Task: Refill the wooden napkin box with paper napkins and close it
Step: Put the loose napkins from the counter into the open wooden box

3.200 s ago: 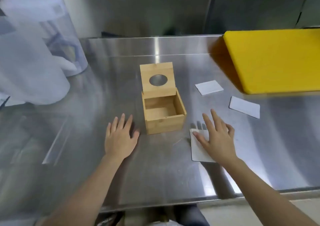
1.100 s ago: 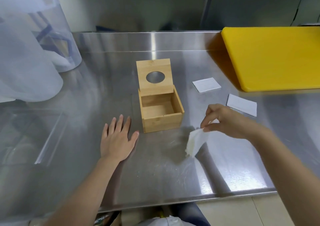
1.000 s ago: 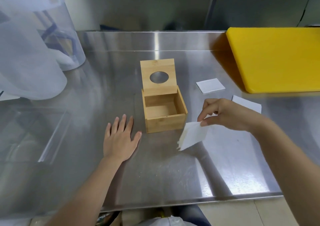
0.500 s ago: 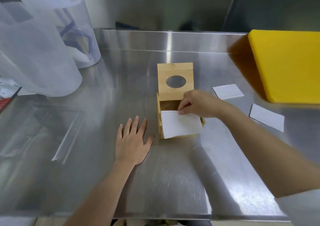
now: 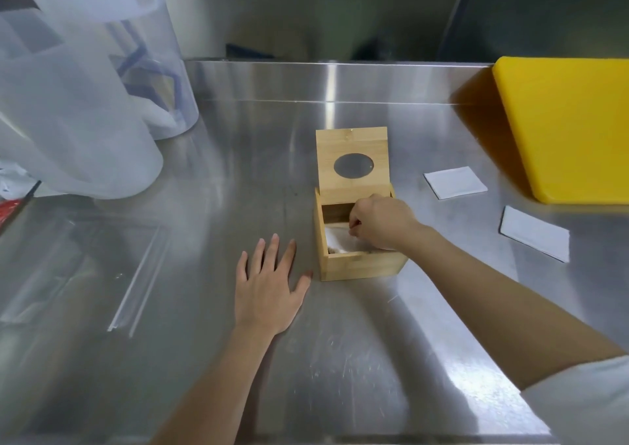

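A: Right hand down inside the small open bamboo napkin box, fingers curled and pinched on a white paper napkin. Napkin lies crumpled in the box's near-left part, not flat.

B: Left hand?

A: Flat on the brushed steel counter, fingers spread, holding nothing; thumb tip just beside the box's near-left corner, contact unclear.

B: Handling?

A: Paper looks thin, limp, feather-light; likely to bunch or tear, so press it flat rather than drag. Box likely light and may slide on steel; steady its side wall. Hinged lid with round hole stands upright at the far edge; take it by its top edge.

B: Remaining stock?

A: Two flat white folded napkins to the right, near the yellow cutting board.
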A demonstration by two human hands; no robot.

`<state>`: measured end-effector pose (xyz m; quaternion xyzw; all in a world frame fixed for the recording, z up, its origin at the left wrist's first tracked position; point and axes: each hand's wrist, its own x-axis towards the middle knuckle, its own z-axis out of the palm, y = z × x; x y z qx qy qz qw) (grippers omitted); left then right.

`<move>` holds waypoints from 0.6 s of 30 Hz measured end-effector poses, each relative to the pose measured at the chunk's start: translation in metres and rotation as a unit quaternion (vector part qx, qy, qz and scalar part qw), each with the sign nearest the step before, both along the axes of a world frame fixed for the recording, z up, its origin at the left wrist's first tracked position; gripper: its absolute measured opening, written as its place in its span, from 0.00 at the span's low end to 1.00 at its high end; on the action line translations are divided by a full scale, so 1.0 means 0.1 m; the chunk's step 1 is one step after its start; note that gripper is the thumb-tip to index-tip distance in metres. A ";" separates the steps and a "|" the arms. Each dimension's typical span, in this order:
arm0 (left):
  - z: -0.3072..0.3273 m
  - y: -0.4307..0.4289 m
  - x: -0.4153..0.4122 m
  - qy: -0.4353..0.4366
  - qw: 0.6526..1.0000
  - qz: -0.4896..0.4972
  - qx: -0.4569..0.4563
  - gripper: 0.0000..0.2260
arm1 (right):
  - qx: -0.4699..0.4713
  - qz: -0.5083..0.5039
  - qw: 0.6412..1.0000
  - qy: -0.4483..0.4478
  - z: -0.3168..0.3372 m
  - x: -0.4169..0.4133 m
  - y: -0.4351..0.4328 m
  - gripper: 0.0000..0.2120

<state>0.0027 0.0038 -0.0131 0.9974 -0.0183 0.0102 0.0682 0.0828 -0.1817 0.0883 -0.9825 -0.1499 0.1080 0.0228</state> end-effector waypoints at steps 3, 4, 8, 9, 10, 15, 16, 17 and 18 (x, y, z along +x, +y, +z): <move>0.00 0.01 0.00 -0.005 1.000 -0.002 -0.002 0.30 | -0.041 0.011 0.999 -0.008 -0.06 0.01 0.03 0.12; 0.00 0.01 0.00 -0.006 1.000 -0.004 -0.002 0.30 | -0.049 0.015 0.999 -0.009 -0.06 0.01 0.03 0.11; -0.01 0.03 -0.01 -0.007 1.000 -0.007 -0.001 0.30 | 0.006 0.010 1.000 -0.010 -0.04 0.03 -0.01 0.12; -0.01 0.04 -0.01 -0.007 1.000 -0.007 -0.002 0.30 | 0.040 0.009 0.999 -0.003 -0.01 0.02 -0.04 0.12; -0.02 0.04 -0.01 -0.007 1.000 -0.007 -0.001 0.30 | 0.075 0.013 0.997 0.000 0.02 0.01 -0.08 0.12; -0.03 0.06 0.01 -0.008 1.000 -0.004 -0.003 0.31 | 0.258 -0.015 0.965 -0.042 0.21 -0.05 -0.40 0.09; -0.03 0.06 0.01 -0.007 1.000 -0.004 0.000 0.31 | 0.292 -0.043 0.954 -0.053 0.24 -0.03 -0.49 0.09; -0.03 0.05 0.01 -0.007 1.000 -0.002 0.002 0.32 | 0.320 -0.073 0.943 -0.062 0.25 -0.01 -0.58 0.09; -0.03 0.05 0.01 -0.007 1.000 -0.001 0.002 0.32 | 0.343 -0.104 0.931 -0.068 0.25 0.03 -0.69 0.09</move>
